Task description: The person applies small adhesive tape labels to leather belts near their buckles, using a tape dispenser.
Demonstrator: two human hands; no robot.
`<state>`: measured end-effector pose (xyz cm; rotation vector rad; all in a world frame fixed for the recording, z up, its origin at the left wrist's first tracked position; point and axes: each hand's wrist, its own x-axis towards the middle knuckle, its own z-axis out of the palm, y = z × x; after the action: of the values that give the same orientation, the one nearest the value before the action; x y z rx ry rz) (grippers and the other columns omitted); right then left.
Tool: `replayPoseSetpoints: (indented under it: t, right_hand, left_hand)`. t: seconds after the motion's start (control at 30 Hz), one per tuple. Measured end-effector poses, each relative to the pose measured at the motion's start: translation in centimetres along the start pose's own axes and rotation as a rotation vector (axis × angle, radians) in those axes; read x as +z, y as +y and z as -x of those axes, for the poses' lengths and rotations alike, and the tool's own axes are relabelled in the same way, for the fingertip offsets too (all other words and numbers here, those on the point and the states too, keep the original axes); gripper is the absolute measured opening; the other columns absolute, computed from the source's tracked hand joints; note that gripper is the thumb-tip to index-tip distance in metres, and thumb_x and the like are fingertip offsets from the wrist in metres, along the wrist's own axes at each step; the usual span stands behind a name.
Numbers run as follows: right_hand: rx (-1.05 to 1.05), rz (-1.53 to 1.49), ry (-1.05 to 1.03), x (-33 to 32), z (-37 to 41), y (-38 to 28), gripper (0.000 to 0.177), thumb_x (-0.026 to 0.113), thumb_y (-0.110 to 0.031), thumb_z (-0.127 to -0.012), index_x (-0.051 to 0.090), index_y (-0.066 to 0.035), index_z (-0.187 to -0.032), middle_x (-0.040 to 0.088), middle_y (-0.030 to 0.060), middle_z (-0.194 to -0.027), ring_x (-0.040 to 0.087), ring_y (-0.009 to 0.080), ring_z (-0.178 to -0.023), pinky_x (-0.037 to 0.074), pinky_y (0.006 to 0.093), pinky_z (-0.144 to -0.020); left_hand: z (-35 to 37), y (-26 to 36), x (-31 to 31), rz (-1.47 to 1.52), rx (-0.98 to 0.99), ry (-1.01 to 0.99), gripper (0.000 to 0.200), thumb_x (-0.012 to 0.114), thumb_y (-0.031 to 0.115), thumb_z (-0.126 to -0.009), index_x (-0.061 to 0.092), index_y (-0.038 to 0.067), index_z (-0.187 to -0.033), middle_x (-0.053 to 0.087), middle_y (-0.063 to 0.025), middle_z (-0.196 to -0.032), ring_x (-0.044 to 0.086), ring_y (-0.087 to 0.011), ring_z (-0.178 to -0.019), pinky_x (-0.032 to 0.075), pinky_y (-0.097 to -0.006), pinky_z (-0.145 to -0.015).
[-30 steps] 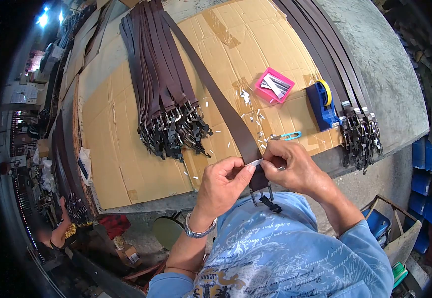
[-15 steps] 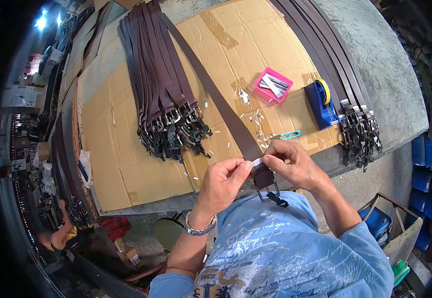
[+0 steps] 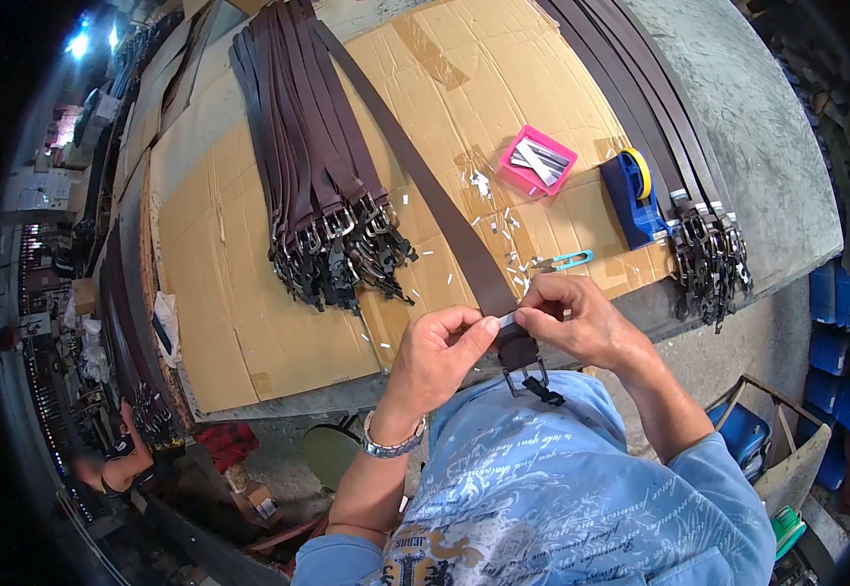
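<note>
A dark brown belt [image 3: 435,200] runs from the far pile down to the table's near edge, its buckle end [image 3: 524,376] hanging over my lap. A small white strip [image 3: 508,319] lies across the belt just above the buckle. My left hand [image 3: 441,354] pinches the belt and the strip's left end between thumb and fingers. On the other side, my right hand [image 3: 578,320] presses its thumb at the strip's right end, fingers curled behind the belt. What the fingers do underneath is hidden.
Many buckled belts [image 3: 308,146] lie at left, more belts [image 3: 640,98] at right. A pink box [image 3: 538,161] holds white strips. Beside it stand a blue tape dispenser [image 3: 633,200] and turquoise thread snips [image 3: 571,260]. White scraps litter the cardboard [image 3: 239,293]. Another person [image 3: 124,464] is at far left.
Both hands stay on the belt at the strip, with only slight finger shifts. The view has moved a little.
</note>
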<state>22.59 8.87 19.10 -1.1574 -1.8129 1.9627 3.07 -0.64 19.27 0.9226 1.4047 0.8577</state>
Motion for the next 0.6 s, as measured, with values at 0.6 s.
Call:
replayPoseSetpoints:
  t: [0.6]
  right_hand:
    - [-0.032,-0.252,-0.029,0.3,-0.5,2.1,0.021,0.065,-0.019,-0.088,0.061,-0.001,-0.078,0.056,-0.0011,-0.069,0.048,0.0043,-0.062,0.039,0.0239,-0.053]
  left_hand:
    - [0.4,-0.9,2.5,0.093,0.075,0.207,0.031,0.059,0.026,-0.098,0.066,-0.003,-0.090,0.064,-0.0016,-0.074,0.058,-0.0064,-0.068,0.048,-0.0224,-0.063]
